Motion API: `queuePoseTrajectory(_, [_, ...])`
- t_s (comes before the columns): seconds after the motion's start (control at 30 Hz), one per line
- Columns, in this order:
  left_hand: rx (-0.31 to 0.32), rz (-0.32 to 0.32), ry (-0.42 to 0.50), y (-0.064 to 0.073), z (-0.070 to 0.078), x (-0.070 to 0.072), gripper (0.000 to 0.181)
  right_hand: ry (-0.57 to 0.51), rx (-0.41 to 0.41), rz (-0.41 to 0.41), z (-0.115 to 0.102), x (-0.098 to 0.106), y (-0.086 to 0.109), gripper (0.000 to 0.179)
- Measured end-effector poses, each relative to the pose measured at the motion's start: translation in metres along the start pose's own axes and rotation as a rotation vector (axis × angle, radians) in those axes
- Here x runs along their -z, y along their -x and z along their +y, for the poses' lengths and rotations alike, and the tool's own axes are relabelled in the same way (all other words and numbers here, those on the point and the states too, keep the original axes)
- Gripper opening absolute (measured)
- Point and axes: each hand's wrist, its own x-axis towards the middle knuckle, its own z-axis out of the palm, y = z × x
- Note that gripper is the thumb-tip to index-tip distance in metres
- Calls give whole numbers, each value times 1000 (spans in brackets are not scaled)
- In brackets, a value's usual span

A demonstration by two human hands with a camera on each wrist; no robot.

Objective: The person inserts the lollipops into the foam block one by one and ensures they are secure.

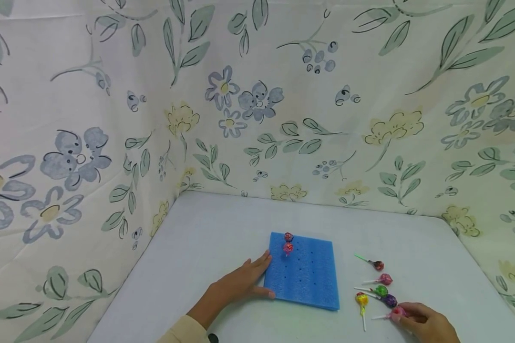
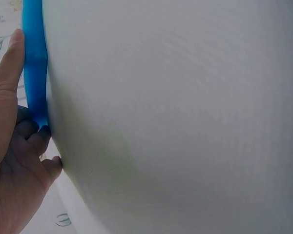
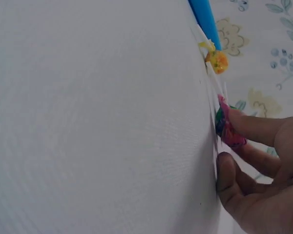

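A blue foam board (image 1: pixel 300 271) with small holes lies on the white table. Two red-pink lollipops (image 1: pixel 288 248) stand in it near its far left corner. My left hand (image 1: pixel 244 281) rests against the board's left side, fingers stretched along that edge and thumb at the near left corner. In the left wrist view, its fingertips (image 2: pixel 19 36) touch the side of the foam (image 2: pixel 35 63). My right hand (image 1: pixel 427 324) pinches the wrapped head of a pink lollipop (image 1: pixel 396 313), whose white stick points left. The right wrist view shows this pink lollipop (image 3: pixel 229 129) between thumb and fingers.
Right of the board lie several loose lollipops: a dark red one (image 1: pixel 378 266) with a green stick, a pink one (image 1: pixel 385 279), a green one (image 1: pixel 381 290), a purple one (image 1: pixel 389 300) and a yellow one (image 1: pixel 362 299). Floral cloth (image 1: pixel 257 157) hangs around the table.
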Motion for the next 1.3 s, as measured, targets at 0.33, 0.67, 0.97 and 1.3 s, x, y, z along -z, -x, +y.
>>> queuePoseTrajectory(0.33, [11,-2,2,1,1,2,105,-331,0,36,-16,4,9,70])
queuePoseTrajectory(0.67, [9,-2,7,0,0,0,106,-430,44,77,-38,-2,15,59])
queuePoseTrajectory(0.97, [13,1,-1,-1,-1,-1,106,-382,6,97,-57,-9,16,81])
queuePoseTrajectory(1.3, [1,6,-18,-2,-2,-2,106,-387,94,27,-73,-19,17,65])
